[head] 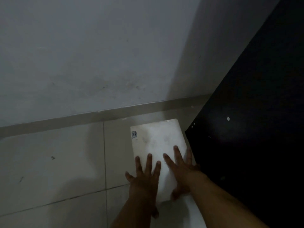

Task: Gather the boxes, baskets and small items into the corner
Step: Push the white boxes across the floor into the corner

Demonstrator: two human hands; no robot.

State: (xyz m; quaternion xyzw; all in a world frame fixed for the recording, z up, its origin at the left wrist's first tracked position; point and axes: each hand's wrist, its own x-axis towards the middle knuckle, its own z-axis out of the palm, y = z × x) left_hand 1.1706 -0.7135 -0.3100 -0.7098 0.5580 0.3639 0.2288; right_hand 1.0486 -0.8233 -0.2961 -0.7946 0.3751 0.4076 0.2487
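We see one white box [154, 140] on the floor [65, 162] at five o'clock, between the wall [82, 55] and one dark panel [246, 112] at three o'clock. Our left hand [144, 176] and right hand [181, 168] press its top (both grips spread flat).

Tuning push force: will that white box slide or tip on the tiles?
Likely slides, not tips: the white box sits broad and flat on smooth floor tiles. Probably stiff: no sag under left hand and right hand.

White box [158, 142] with small grey label [134, 134], beige floor tiles [49, 162], grey wall [82, 46], black panel [255, 112]
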